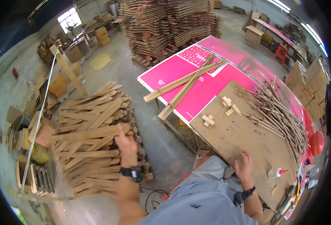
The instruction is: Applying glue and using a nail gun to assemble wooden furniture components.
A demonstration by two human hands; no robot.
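My left hand [126,145] is at the right side of a pile of wooden slats [94,165] with rounded ends. Its fingers close around the end of one long wooden slat [90,133] lying across the top of the pile. Over at the table, my right hand [244,165] rests on the near edge of a brown board [229,138], fingers apart and holding nothing. Two small wooden cross-shaped pieces, a nearer one [208,120] and a farther one [231,106], lie on that board. Two long wooden strips [188,80] cross each other on the pink tabletop [161,77].
A heap of thin wooden sticks [278,116] covers the board's right side. Near my right hand stands a white glue bottle [275,173] with a red tip. Tall stacks of wooden parts [169,26] rise beyond the table. Cardboard boxes [310,86] stand at the right.
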